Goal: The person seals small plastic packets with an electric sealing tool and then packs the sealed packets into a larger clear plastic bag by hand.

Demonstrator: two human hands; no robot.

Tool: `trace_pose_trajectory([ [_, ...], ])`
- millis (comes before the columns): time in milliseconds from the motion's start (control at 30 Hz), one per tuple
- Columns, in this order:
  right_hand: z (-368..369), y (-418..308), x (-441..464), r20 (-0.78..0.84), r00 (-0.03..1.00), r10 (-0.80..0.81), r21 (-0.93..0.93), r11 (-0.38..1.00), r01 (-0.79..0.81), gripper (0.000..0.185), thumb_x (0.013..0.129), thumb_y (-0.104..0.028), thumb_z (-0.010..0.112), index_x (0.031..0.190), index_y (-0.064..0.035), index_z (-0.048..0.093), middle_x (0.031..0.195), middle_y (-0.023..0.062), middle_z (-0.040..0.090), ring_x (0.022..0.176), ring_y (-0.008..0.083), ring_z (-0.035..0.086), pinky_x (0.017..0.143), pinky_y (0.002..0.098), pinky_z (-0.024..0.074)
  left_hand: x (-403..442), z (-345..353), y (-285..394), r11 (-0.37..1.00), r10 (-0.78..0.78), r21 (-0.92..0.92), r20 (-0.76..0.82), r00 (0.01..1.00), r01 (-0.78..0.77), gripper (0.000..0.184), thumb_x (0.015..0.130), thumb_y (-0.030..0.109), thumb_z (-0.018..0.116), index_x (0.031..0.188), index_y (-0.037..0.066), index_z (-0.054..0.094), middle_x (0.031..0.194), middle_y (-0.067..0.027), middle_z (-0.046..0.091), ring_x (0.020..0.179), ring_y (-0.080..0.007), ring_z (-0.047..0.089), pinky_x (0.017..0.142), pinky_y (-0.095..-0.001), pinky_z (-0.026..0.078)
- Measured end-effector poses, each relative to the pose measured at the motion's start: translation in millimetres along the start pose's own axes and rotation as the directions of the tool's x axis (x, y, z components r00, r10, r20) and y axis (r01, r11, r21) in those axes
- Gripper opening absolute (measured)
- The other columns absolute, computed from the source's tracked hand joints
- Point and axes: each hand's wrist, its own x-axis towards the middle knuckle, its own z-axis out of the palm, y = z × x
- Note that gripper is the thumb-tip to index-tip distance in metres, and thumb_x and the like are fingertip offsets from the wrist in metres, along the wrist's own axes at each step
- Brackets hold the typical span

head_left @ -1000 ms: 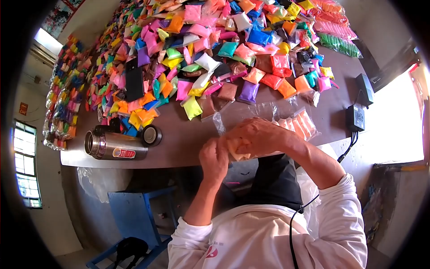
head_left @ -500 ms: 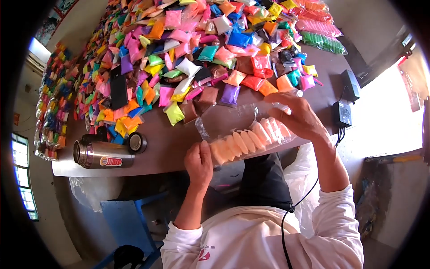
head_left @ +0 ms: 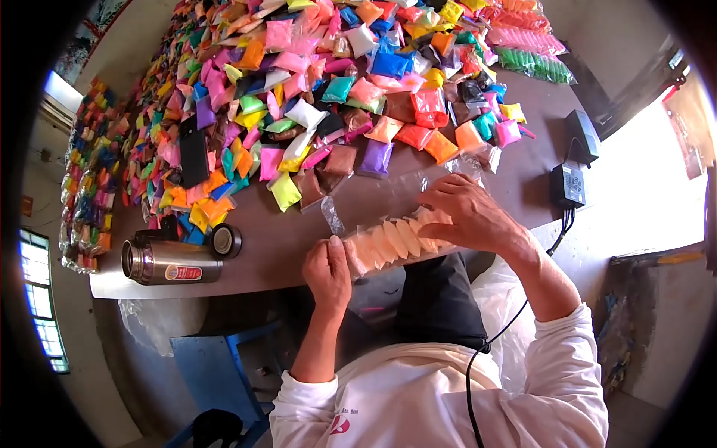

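A clear plastic bag [head_left: 386,243] with several peach-coloured packets in a row lies at the table's front edge. My left hand [head_left: 328,270] is closed on the bag's left end, thumb up. Over the bag's right part lies my right hand [head_left: 467,214], fingers spread and touching the packets, some of which it hides. The bag's clear flap spreads out behind the packets on the table. A purple packet [head_left: 376,158] and a brown one [head_left: 340,160] sit just beyond.
Many coloured packets [head_left: 306,114] are heaped across the brown table [head_left: 263,257]. A steel flask [head_left: 172,261], its lid [head_left: 225,241] and a black phone [head_left: 194,153] are at the left. A black adapter [head_left: 568,186] with cables sits at the right edge. A blue chair [head_left: 213,369] stands below.
My right hand moved off the bag's left part, out to the right, then back onto the packets. The row of packets came into view. My left hand stays at the left end.
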Motion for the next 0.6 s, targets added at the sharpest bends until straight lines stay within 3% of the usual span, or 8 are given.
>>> trace_pose_trajectory([
  [167,31,-1,13,0.023,0.996,-0.091,0.004,0.996,0.091,0.040,0.083,-0.035,0.072,0.107,-0.0050,0.066,0.098,0.0146,0.064,0.102,0.0328,0.059,0.093,0.0428,0.0441,1,1,-1,1.000,0.012,0.027,-0.006,1.000,-0.012,0.033,0.101,0.022,0.052,0.079,-0.001,0.060,0.075,-0.0164,0.061,0.071,-0.0374,0.058,0.066,-0.0429,0.046],
  [233,25,-5,21,0.354,0.934,0.037,0.056,0.997,-0.060,0.052,0.078,-0.036,0.078,0.117,-0.0041,0.064,0.108,0.0142,0.064,0.107,0.0335,0.058,0.093,0.0425,0.0463,-1,-1,0,0.999,-0.012,0.050,0.021,1.000,0.011,0.032,0.101,0.021,0.052,0.079,-0.001,0.061,0.077,-0.0162,0.062,0.073,-0.0373,0.058,0.067,-0.0433,0.046],
  [333,24,-1,26,0.432,0.901,0.042,0.056,0.996,-0.073,0.048,0.079,-0.036,0.077,0.115,-0.0053,0.064,0.106,0.0134,0.064,0.104,0.0334,0.059,0.092,0.0424,0.0471,-1,0,3,0.999,0.024,0.042,0.003,1.000,-0.024,0.031,0.101,0.020,0.053,0.079,-0.001,0.060,0.077,-0.0161,0.062,0.074,-0.0373,0.059,0.068,-0.0431,0.047],
  [367,26,-3,25,0.434,0.900,0.040,0.059,0.996,-0.073,0.048,0.079,-0.036,0.077,0.115,-0.0053,0.064,0.106,0.0134,0.064,0.104,0.0334,0.059,0.092,0.0424,0.0471,-1,0,2,0.999,0.021,0.045,0.002,1.000,-0.021,0.031,0.101,0.020,0.053,0.079,-0.001,0.060,0.077,-0.0161,0.062,0.074,-0.0373,0.059,0.068,-0.0431,0.047],
  [433,29,-12,22,0.091,0.994,-0.064,0.055,0.997,0.059,0.036,0.080,-0.030,0.076,0.105,-0.0055,0.067,0.098,0.0119,0.065,0.097,0.0322,0.061,0.089,0.0421,0.0478,-1,2,0,0.998,0.045,0.055,-0.021,0.999,-0.044,0.030,0.100,0.020,0.054,0.079,-0.001,0.060,0.078,-0.0159,0.063,0.074,-0.0373,0.059,0.068,-0.0429,0.047],
  [567,48,-15,32,0.004,0.993,-0.115,0.085,0.990,0.114,0.033,0.080,-0.027,0.076,0.103,-0.0055,0.068,0.095,0.0124,0.066,0.096,0.0325,0.062,0.090,0.0424,0.0478,0,1,3,0.996,0.032,0.088,-0.005,0.999,-0.032,0.030,0.100,0.019,0.055,0.078,-0.001,0.060,0.078,-0.0160,0.063,0.074,-0.0376,0.059,0.068,-0.0431,0.047],
  [600,55,-11,35,0.119,0.984,-0.135,0.131,0.984,0.119,0.039,0.079,-0.029,0.076,0.109,-0.0055,0.066,0.097,0.0142,0.066,0.099,0.0336,0.061,0.091,0.0426,0.0474,0,1,2,0.995,0.046,0.094,-0.010,0.999,-0.045,0.029,0.100,0.018,0.055,0.078,-0.001,0.060,0.078,-0.0161,0.063,0.073,-0.0376,0.059,0.068,-0.0433,0.048],
])
